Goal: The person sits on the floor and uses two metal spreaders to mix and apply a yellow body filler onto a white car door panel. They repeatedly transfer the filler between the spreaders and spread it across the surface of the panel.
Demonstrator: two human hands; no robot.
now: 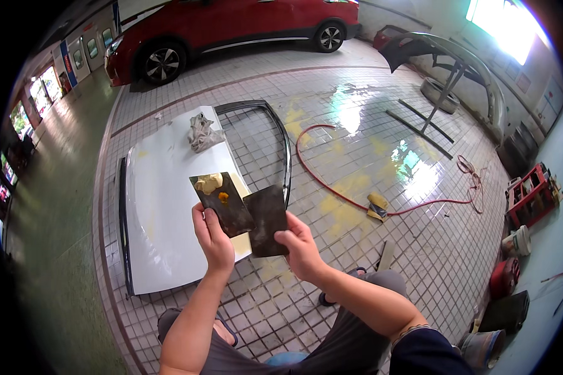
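Note:
My left hand [213, 242] is closed on a dark rectangular putty board [233, 216]. Near its far edge sit a cream lump of body filler [208, 182] and a small orange dab [223, 197]. A second flat, dark rectangular spreader [266, 219] is pinched in my right hand [303, 247], its thumb on top. The two plates overlap at their edges; whether they touch I cannot tell. Beneath them a white car door [169, 225] lies on the tiled floor, with pale yellowish patches along its right side. A crumpled grey plastic sheet or rag [204, 134] rests on its upper part.
A red hose [322, 179] curves over the tiles past a yellow-and-dark sanding pad [376, 206]. A red car [244, 25] stands at the back. Far right, a metal stand [441, 103] carries a bumper [481, 59]. A red rack [532, 195] and several buckets line the right wall.

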